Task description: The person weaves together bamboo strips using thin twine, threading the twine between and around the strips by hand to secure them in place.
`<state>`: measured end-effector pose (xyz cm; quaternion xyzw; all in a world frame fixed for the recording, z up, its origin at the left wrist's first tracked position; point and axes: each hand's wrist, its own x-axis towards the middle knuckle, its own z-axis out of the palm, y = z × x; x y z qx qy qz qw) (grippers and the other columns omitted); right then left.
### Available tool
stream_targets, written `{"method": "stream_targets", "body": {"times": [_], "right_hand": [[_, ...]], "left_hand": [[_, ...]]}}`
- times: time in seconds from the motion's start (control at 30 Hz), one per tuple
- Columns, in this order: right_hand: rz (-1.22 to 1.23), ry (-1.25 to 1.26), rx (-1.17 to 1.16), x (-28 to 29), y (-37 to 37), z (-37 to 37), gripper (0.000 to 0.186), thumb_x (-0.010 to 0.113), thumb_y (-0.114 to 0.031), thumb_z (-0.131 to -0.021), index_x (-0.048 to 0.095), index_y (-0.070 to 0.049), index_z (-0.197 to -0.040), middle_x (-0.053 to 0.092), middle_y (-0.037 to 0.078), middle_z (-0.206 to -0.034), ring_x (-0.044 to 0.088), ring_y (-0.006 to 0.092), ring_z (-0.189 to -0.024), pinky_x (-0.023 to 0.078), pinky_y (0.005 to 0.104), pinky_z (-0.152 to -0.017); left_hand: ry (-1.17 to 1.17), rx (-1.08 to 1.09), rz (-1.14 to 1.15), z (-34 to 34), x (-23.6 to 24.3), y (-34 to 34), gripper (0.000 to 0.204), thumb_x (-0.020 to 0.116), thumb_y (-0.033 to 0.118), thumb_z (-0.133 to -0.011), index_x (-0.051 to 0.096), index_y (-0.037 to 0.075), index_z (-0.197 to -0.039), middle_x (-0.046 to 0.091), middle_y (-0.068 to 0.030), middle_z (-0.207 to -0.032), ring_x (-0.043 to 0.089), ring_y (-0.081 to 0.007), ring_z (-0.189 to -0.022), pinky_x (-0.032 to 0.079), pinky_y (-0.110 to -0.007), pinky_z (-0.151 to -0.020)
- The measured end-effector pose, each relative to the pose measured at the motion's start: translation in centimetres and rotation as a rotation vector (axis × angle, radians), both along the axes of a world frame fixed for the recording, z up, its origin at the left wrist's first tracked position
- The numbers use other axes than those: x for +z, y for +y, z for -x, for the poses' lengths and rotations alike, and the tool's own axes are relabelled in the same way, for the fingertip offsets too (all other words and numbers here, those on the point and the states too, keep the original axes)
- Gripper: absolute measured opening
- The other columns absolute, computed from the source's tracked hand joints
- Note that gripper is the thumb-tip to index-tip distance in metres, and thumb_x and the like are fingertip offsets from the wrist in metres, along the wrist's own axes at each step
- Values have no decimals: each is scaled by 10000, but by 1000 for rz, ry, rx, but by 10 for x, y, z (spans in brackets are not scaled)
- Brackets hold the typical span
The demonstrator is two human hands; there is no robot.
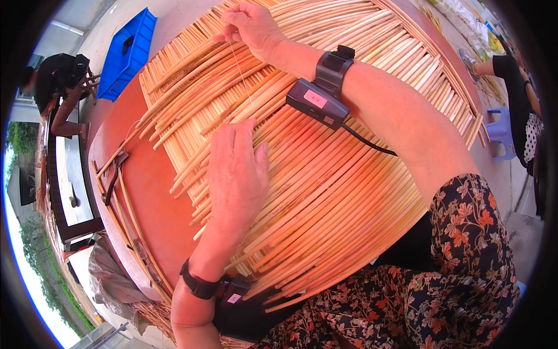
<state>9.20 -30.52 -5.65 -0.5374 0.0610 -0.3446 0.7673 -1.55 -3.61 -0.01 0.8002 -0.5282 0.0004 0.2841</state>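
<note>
A large mat of pale straw-like stalks [331,192] covers much of the reddish-brown tabletop [154,192], with one layer of stalks crossing another. Above its far part, my right hand [254,30] is raised, with thumb and fingers pinched on a thin thread [239,68]. From there the thread runs taut down to the stalks just beyond my left fingertips. My left hand [235,180] lies palm down on the mat near its left edge, fingers stretched over the stalks and thumb apart. Whether anything small lies under its fingers is hidden.
Loose sticks and a dark tool-like piece [114,174] lie at the table's left edge. Beyond are a blue crate [128,55] and a bending person [61,87]. At the right, a purple stool [501,134] stands near another person. A black cable [372,142] trails from my right wrist device.
</note>
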Motion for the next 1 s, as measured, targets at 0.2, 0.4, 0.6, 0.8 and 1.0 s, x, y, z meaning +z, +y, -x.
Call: {"method": "stream_targets", "body": {"times": [0.2, 0.4, 0.6, 0.8, 1.0], "right_hand": [[-55, -93, 18, 1, 0, -1, 165, 574, -116, -1089, 632, 36, -1068, 685, 122, -856, 793, 270, -809, 623, 295, -691], [-7, -38, -8, 4, 2, 6, 180, 545, -125, -1108, 628, 34, -1098, 684, 119, -870, 793, 270, -818, 628, 294, -703], [-42, -50, -10, 6, 3, 7, 189, 553, -137, -1111, 635, 34, -1098, 667, 108, -850, 789, 276, -809, 635, 301, -714], [-83, -90, -10, 4, 2, 3, 193, 561, -139, -1109, 637, 38, -1105, 659, 107, -843, 774, 266, -771, 646, 318, -719], [-80, -99, -2, 3, 3, 5, 180, 563, -122, -1103, 628, 45, -1088, 657, 110, -824, 761, 255, -741, 649, 325, -709]], "left_hand": [[86, 9, -19, -2, 3, -2, 429, 759, 6, -874, 626, -25, -1281, 583, -193, -1127, 601, -393, -1073, 518, -471, -898], [-61, -3, 7, 0, 5, -3, 405, 766, 10, -864, 646, -23, -1250, 588, -167, -1174, 601, -376, -1086, 511, -472, -923], [-108, 0, -23, 2, 4, -4, 503, 770, 23, -866, 595, -35, -1334, 582, -186, -1198, 591, -382, -1116, 490, -481, -975], [-64, 46, -8, 3, 2, -7, 538, 776, 36, -879, 575, -49, -1371, 579, -190, -1176, 589, -377, -1105, 492, -475, -960], [-71, 16, 11, 0, 2, -7, 519, 804, 46, -859, 610, -72, -1326, 574, -177, -1128, 590, -362, -1061, 499, -462, -913]]}}
